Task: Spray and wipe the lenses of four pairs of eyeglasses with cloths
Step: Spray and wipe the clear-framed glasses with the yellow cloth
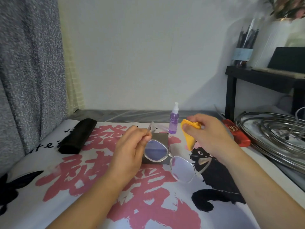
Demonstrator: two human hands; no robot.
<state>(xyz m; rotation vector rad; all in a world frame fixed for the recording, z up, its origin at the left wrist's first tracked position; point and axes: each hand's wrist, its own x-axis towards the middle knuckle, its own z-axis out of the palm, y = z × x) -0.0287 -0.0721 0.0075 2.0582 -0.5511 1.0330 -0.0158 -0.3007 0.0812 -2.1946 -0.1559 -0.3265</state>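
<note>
Clear-framed eyeglasses (170, 160) hang above the table, tilted down to the right. My left hand (132, 146) pinches them at the left hinge, with a temple arm sticking up past the fingers. My right hand (209, 136) grips a folded orange cloth (188, 134), held a little apart from the lenses, up and to their right. A small purple spray bottle (174, 119) with a white nozzle stands upright behind the glasses. A dark square cloth (158, 146) lies on the table under the left lens.
A printed cover with pink characters and a black cat (212, 179) spreads over the table. A black glasses pouch (77, 136) lies far left, a red case (237, 133) at right. Metal racks (272, 129) and a black shelf (264, 76) stand on the right; grey curtain (28, 71) at left.
</note>
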